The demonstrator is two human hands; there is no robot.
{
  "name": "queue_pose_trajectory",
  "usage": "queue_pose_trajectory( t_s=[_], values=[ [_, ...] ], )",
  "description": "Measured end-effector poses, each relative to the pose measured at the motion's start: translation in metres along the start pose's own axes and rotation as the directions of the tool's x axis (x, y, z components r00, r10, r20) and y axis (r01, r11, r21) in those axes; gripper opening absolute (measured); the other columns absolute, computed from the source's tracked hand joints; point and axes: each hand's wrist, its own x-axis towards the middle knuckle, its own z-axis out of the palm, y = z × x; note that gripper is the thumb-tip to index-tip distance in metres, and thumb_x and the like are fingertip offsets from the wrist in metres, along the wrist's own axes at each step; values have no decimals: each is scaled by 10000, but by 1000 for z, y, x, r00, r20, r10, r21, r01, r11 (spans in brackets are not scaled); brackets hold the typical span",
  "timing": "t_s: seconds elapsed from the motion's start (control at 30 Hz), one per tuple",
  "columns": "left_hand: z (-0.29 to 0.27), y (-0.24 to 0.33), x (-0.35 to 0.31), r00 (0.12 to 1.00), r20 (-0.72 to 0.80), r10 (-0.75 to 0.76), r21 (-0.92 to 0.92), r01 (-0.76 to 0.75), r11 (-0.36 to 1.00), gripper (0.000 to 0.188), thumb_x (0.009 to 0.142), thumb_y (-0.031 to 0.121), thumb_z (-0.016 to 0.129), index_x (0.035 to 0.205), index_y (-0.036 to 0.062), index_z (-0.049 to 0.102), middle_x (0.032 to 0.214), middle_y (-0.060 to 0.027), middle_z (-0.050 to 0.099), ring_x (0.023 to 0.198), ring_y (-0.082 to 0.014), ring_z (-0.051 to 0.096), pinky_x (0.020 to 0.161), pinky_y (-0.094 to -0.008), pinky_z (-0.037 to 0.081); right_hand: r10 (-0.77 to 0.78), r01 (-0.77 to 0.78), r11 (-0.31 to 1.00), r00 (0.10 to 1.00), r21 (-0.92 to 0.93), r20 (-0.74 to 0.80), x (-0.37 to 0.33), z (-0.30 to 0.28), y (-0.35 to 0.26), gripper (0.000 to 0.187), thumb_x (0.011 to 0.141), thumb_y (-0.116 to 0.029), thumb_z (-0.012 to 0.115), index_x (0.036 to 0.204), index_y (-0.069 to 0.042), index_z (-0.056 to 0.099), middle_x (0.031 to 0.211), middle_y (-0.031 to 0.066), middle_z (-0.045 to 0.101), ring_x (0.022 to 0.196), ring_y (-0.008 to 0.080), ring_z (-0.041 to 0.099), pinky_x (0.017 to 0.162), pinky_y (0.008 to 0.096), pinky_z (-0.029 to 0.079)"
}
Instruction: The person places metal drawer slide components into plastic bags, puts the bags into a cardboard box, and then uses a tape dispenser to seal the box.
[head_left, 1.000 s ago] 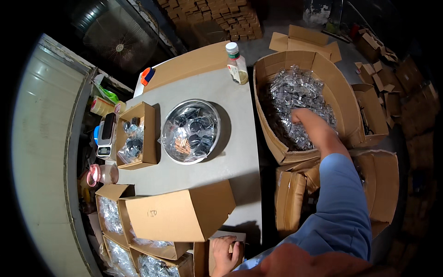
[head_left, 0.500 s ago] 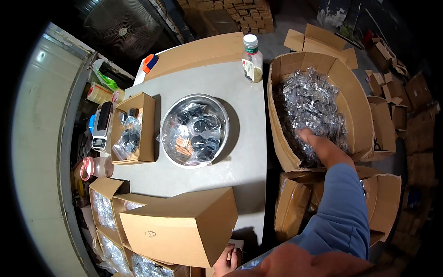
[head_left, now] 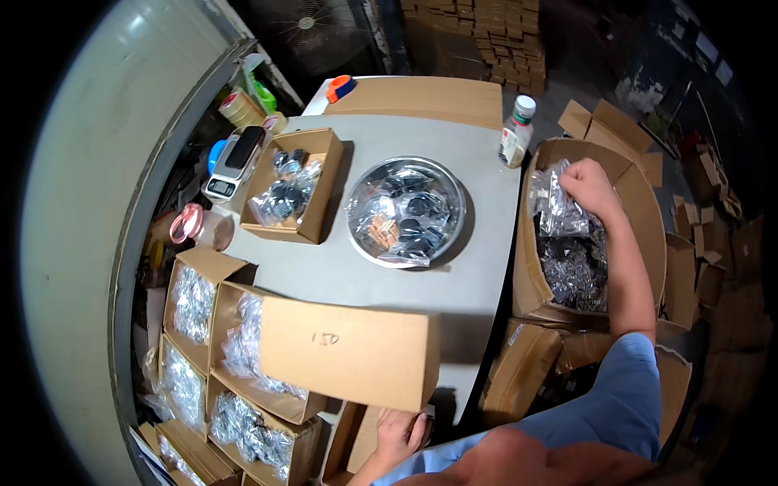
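Note:
My right hand (head_left: 590,188) is raised over the large open carton (head_left: 531,287), its fingers closed on a bunch of clear plastic bags (head_left: 559,206) that look to hold small silvery parts. Under the bunch, more such bags (head_left: 574,267) fill the carton. At the near table edge, my left hand (head_left: 399,437) has its fingers curled, next to a small white edge; what they hold, if anything, is hidden. Just above that hand rests a tilted brown cardboard box (head_left: 348,348). A metal bowl (head_left: 354,237) on the table holds bagged black round parts and small tan sticks.
Left of the bowl stands a small box (head_left: 316,202) of bagged black parts. Beside it are a scale (head_left: 220,188) and a pink-handled jug (head_left: 212,231). Open boxes of bags (head_left: 194,304) line the lower left. A bottle (head_left: 516,134) stands at the far right table corner.
My right hand has come up from among the bags in the carton with a bunch in its grip. The head view has shifted left. My left hand stays by the tilted box.

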Motion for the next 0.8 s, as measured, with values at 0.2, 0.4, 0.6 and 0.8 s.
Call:
queue_pose_trajectory(
  t_s=[0.2,0.4,0.6,0.8],
  values=[
    [-12,-8,-8,985,-87,151,-84,-158,984,97,732,33,653,825,16,630,807,-115,637,719,-286,603,681,-366,474,-54,14,984,974,178,222,52,72,-73,431,800,-390,612,585,-18,652,506,40,556,529,122,516,550,291,410],
    [-33,-3,-36,966,-244,89,-177,-135,975,85,738,4,636,822,2,624,812,-131,637,712,-295,608,651,-361,489,-137,101,954,984,281,113,79,121,-173,351,794,-325,602,572,-60,659,513,41,571,517,126,526,538,273,428],
    [-56,3,-62,952,-288,100,-161,-151,975,94,745,2,634,837,-2,616,800,-133,632,712,-290,610,649,-356,487,-195,-253,743,804,619,562,29,167,-292,466,852,-329,606,1257,-145,470,1044,54,554,752,112,556,584,213,453],
    [-57,25,-74,953,-261,153,-183,-204,962,99,759,-23,621,858,-16,612,810,-149,636,737,-277,627,669,-321,495,-334,-75,762,805,643,490,-90,61,-174,321,881,-189,587,1157,-30,547,919,31,584,788,82,546,670,227,464]
  ],
)
